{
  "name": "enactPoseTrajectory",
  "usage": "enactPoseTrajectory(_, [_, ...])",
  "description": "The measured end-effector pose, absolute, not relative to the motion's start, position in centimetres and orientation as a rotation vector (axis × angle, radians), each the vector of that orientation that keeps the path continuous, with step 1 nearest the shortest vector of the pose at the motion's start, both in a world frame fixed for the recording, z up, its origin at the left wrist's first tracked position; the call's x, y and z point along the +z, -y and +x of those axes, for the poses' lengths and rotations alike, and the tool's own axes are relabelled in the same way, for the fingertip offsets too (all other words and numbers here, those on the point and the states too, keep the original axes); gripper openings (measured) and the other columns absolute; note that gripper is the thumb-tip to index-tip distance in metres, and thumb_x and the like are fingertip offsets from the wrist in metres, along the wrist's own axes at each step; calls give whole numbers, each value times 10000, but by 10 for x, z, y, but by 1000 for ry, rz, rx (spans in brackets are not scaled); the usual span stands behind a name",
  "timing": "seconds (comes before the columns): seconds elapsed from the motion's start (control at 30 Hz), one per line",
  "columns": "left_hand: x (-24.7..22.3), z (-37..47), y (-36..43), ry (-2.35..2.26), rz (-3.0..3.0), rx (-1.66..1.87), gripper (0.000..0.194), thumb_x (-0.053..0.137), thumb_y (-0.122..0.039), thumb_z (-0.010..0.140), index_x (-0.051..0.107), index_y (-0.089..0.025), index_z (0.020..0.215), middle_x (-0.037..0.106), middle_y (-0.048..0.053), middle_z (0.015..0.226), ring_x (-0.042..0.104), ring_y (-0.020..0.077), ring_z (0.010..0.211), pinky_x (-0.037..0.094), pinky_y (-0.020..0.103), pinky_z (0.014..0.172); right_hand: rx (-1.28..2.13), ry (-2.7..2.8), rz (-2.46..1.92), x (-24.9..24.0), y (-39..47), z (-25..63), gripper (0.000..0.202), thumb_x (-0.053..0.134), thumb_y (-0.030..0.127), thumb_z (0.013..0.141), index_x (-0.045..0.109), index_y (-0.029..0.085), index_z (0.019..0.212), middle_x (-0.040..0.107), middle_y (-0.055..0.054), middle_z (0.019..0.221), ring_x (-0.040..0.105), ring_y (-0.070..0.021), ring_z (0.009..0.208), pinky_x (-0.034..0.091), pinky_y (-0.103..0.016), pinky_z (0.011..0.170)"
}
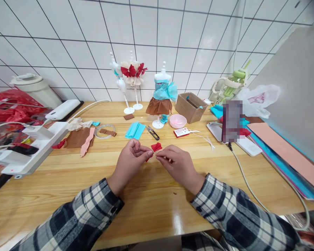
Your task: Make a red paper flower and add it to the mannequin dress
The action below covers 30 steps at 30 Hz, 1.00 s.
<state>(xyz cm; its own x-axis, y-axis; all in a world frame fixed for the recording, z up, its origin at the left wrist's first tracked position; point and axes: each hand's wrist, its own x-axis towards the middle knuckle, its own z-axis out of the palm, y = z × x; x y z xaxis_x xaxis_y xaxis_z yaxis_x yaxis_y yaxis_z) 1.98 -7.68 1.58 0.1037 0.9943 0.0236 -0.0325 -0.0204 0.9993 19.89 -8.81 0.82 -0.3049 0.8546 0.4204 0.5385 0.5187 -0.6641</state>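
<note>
My left hand (132, 162) and my right hand (176, 164) meet over the middle of the wooden table (151, 209). Together they pinch a small folded piece of red paper (156, 147), which fans out above the fingertips. Both sleeves are dark plaid. Just beyond the hands lie small black snips (153, 132) and a folded turquoise paper (135, 130). Behind those stands a little mannequin in a turquoise and brown paper dress (161, 97).
Two other mannequins with red and cream paper (131, 75) stand by the tiled wall. A pink bowl (178, 120), cardboard box (191, 106), tape roll (104, 131), brown and pink paper scraps (81, 137) surround them. Coloured sheets (285, 153) and a cable (251, 190) lie right.
</note>
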Motion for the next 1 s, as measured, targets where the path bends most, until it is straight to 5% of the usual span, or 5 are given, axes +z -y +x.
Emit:
enactPoseTrajectory(0.2, [17,15,86,-907,1344,1136,399,682,-152,739,289,-223,747,692,-31,751,632,109,689,461,237,649,1635,1519,-1078,1,70,202,241,637,374,751,661,143,818,615,-3,675,556,-104,565,418,-197,460])
enactPoseTrajectory(0.33, [21,11,92,-885,1646,827,339,641,-210,782,307,-223,723,704,9,789,641,146,751,467,287,708,1889,1723,-982,-4,62,212,170,609,280,744,658,132,812,602,25,649,479,-66,496,388,-186,467])
enactPoseTrajectory(0.57, [27,9,90,-982,2102,346,149,574,-247,800,450,-207,728,645,-20,771,546,127,659,381,244,615,1176,2423,-869,-1,62,217,122,618,131,775,715,163,841,650,-2,781,571,-110,743,430,-216,702])
enactPoseTrajectory(1.0, [21,15,89,-1151,2263,330,127,532,-234,800,418,-219,746,501,-54,639,415,118,540,267,238,526,383,2809,-949,21,76,214,165,527,150,870,686,196,864,610,-24,841,547,-122,760,378,-236,639])
